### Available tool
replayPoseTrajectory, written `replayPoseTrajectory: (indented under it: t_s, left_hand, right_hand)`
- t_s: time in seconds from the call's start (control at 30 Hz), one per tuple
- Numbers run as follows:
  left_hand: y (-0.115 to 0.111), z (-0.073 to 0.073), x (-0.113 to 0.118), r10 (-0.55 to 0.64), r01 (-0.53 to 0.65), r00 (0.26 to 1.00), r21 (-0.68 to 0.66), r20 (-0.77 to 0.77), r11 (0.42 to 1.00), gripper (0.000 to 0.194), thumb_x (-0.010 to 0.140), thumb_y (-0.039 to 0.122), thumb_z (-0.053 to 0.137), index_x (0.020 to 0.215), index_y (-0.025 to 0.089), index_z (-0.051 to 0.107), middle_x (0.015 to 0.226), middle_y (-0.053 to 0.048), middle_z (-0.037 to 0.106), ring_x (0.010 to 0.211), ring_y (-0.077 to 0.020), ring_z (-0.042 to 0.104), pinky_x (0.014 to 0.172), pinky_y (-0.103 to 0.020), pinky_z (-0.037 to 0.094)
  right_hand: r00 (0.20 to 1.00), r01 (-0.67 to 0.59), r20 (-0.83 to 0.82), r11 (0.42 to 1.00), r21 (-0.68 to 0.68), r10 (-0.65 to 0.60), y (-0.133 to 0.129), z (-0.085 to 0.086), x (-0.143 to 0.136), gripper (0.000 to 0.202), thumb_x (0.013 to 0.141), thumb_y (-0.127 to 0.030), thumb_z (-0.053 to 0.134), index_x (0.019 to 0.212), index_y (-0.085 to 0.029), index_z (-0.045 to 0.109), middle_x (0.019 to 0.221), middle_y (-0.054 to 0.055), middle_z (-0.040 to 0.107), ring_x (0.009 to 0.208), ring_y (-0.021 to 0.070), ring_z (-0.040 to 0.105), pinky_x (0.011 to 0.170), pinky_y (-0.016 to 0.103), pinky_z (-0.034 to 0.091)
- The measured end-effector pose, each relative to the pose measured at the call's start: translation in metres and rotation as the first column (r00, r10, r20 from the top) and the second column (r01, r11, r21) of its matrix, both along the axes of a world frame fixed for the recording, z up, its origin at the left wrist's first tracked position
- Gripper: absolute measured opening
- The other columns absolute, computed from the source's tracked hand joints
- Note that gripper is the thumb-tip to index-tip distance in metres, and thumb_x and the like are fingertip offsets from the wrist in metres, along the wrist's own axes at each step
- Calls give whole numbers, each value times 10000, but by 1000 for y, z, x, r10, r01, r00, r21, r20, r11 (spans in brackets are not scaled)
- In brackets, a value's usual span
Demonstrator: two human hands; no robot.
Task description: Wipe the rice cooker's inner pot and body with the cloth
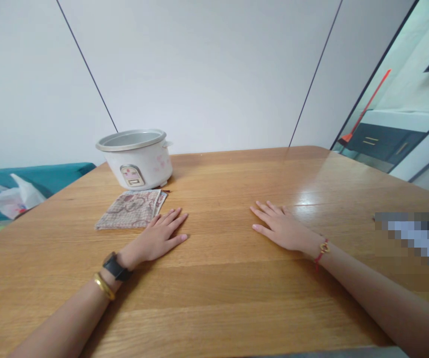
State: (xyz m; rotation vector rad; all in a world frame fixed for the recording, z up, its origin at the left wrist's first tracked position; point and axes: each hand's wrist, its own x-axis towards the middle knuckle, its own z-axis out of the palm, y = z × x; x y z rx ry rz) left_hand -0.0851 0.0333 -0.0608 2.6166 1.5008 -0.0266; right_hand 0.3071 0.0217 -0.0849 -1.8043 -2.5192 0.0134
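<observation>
My left hand [159, 237] lies flat on the wooden table [214, 298], palm down with its fingers spread. Just beyond its fingers is a folded, patterned cloth [128, 209] in beige and brown; whether the hand touches its edge I cannot tell. Behind the cloth stands a white rice cooker [143, 161] without a lid, its grey rim uppermost and a switch panel facing me. My right hand [279, 229] also rests palm down on the wood, fingers apart, holding nothing.
A blurred-out object [419, 236] lies at the table's right side. To the left, a white plastic bag [13, 196] sits on a teal seat [68, 174]. A pale wall [214, 74] rises behind the table. Through the doorway at right, a red-handled broom [371, 104] leans near a dark cabinet [382, 141].
</observation>
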Motion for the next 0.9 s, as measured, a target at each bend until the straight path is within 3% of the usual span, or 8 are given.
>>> replayPoseTrajectory:
  t_s: [0.9]
  left_hand:
    - [0, 0, 1, 5, -5, 1000, -1, -6, 1000, 746, 986, 681, 271, 1597, 253, 248, 1661, -94, 196, 1533, -284, 190, 1230, -513, 161]
  right_hand:
    - [1000, 9, -13, 1000, -17, -9, 0, 0, 0, 732, 979, -658, 223, 1579, -250, 326, 1641, 107, 276, 1504, 377, 249, 1171, 647, 239]
